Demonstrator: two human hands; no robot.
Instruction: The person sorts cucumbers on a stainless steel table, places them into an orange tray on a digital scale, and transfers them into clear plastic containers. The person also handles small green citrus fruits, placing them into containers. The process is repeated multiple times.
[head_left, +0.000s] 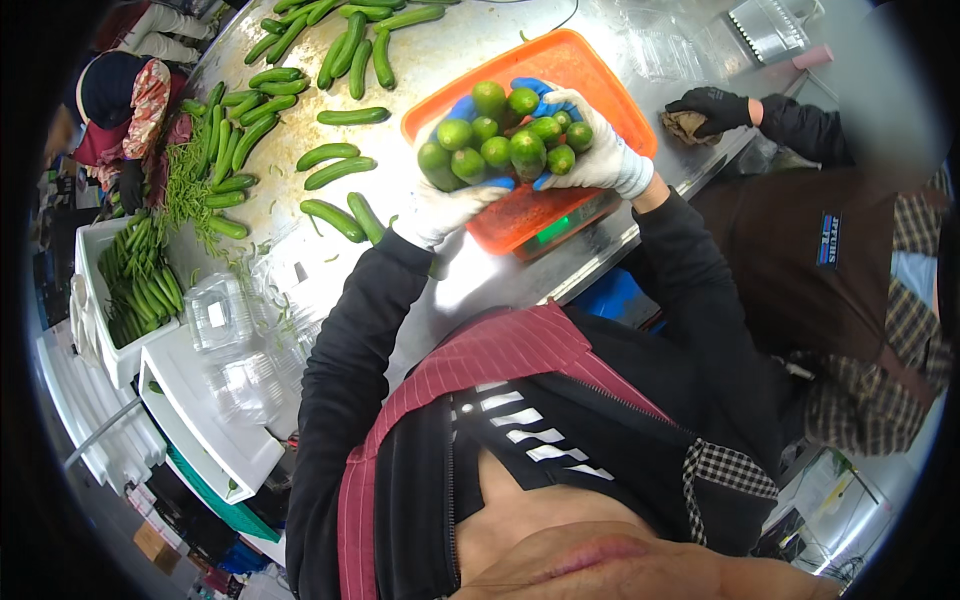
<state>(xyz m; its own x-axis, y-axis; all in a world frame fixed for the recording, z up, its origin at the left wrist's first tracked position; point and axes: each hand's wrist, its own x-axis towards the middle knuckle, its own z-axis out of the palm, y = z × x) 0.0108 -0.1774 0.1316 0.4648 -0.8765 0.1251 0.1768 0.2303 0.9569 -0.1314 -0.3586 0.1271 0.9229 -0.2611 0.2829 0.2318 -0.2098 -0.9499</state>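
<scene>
My left hand (450, 210), in a white knit glove with blue coating, clasps a bundle of green cucumbers (496, 152) from the left. From the other side, my right hand (600, 146), gloved alike, closes around the same bundle. Several rounded cucumber ends face up toward me. Below the bundle is an orange plastic tray (504, 225), largely hidden by the hands and cucumbers. It rests on a scale whose green display (553, 229) glows at the near edge. Whether the bundle touches the tray, I cannot tell.
Loose cucumbers (352, 116) lie across the metal table (405, 135). Clear plastic clamshells (221, 315) and a white foam box of cucumbers (124, 352) are at left. One co-worker's black-gloved hand (709, 112) holds a brown cloth (684, 127) at right; another person (112, 97) stands far left.
</scene>
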